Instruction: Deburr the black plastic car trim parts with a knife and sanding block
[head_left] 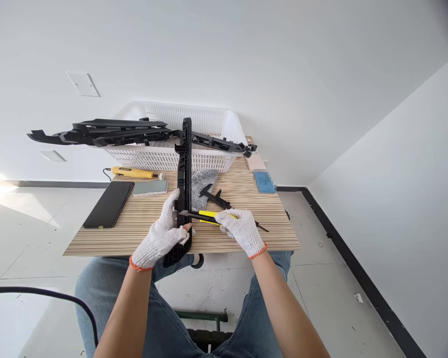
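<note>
A long black plastic part (184,174) stands lengthwise over the front edge of the table, its far end reaching over the basket. Wrapped around its lower portion is my left hand (164,236), in a white knit glove with an orange cuff. My right hand (241,228), gloved the same way, grips a yellow and black utility knife (208,217). The knife's blade points left and lies across the black part, close to my left fingers. Beyond the knife, a black caliper (216,198) rests on the table beside a grey speckled sheet (204,186).
A white basket (134,158) at the back carries several black plastic parts (112,133). On the table (97,243) lie a dark phone-like slab (108,204), a grey-green block (150,187), a yellow corded tool (132,172) and a blue pixelated item (264,182). A black cable (41,292) curves at lower left.
</note>
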Action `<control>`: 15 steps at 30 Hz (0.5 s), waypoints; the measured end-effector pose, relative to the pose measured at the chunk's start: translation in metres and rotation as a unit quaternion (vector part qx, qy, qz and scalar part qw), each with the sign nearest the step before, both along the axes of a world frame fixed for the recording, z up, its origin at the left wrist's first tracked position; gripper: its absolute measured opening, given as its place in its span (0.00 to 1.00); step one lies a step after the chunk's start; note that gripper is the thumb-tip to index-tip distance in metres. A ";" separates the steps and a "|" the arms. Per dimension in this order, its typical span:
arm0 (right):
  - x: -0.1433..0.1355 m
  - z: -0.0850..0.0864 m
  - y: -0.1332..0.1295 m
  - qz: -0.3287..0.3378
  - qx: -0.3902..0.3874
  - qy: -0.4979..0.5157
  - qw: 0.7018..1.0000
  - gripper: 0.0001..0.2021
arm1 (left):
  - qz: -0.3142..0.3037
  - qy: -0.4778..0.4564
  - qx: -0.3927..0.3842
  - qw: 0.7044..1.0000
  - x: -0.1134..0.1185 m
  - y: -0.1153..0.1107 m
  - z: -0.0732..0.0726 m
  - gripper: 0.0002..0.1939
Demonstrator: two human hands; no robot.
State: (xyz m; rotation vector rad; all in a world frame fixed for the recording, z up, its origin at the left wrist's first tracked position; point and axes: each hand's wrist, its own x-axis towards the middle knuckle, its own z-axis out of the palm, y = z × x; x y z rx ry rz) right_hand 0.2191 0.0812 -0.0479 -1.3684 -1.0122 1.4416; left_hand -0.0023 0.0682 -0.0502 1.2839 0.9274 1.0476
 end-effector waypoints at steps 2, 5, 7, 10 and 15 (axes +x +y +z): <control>0.000 -0.001 0.000 -0.006 0.001 -0.002 1.000 0.21 | 0.004 0.006 -0.003 1.000 0.000 0.000 0.000 0.48; 0.000 -0.002 0.001 -0.010 0.001 0.009 1.000 0.21 | 0.003 0.013 -0.002 1.000 0.001 -0.001 0.001 0.49; -0.001 -0.002 0.001 -0.001 -0.001 0.005 1.000 0.22 | 0.001 0.015 -0.003 1.000 0.001 -0.001 0.002 0.49; -0.002 0.000 0.000 -0.019 -0.005 0.010 1.000 0.22 | -0.001 0.014 0.002 1.000 0.001 0.000 0.002 0.48; -0.002 0.001 0.001 0.001 -0.011 0.001 1.000 0.21 | -0.001 0.022 0.001 1.000 0.000 -0.001 0.001 0.48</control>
